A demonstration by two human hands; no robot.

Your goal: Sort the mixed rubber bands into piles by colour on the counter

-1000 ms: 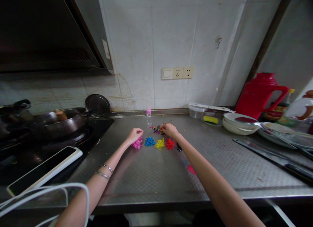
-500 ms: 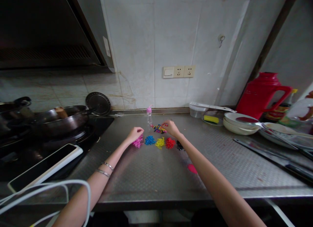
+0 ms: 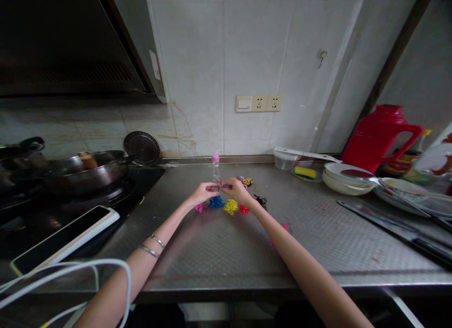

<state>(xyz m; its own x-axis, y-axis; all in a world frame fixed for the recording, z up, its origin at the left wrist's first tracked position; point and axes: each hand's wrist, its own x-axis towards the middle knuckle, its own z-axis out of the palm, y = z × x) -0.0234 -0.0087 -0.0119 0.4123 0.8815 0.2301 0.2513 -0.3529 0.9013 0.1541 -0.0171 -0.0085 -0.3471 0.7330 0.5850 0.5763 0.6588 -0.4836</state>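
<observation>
My left hand [image 3: 204,193] and my right hand [image 3: 236,190] meet above the counter, fingers pinched close together. Between their fingertips are a few small red and blue rubber bands [image 3: 216,188]. Just in front of the hands runs a row of rubber-band piles: pink [image 3: 200,208], blue [image 3: 216,202], yellow [image 3: 230,206], red [image 3: 244,209] and black [image 3: 262,202]. My hands and wrists partly cover the pink and red piles. Behind my right hand a mixed-colour pile [image 3: 247,181] shows in part. A clear little bottle with a pink top [image 3: 216,164] stands behind the hands.
A bright pink piece [image 3: 284,228] lies partly behind my right forearm. At left are a pan [image 3: 92,175] on the stove and a white power bank-like device [image 3: 67,241] with cables. Bowls [image 3: 348,180], a knife [image 3: 384,224] and a red thermos [image 3: 374,140] are at right.
My right hand has moved left from the mixed pile to meet my left hand. The left hand has shifted slightly right. Bands now show between the fingertips, and the mixed pile appears smaller or partly covered.
</observation>
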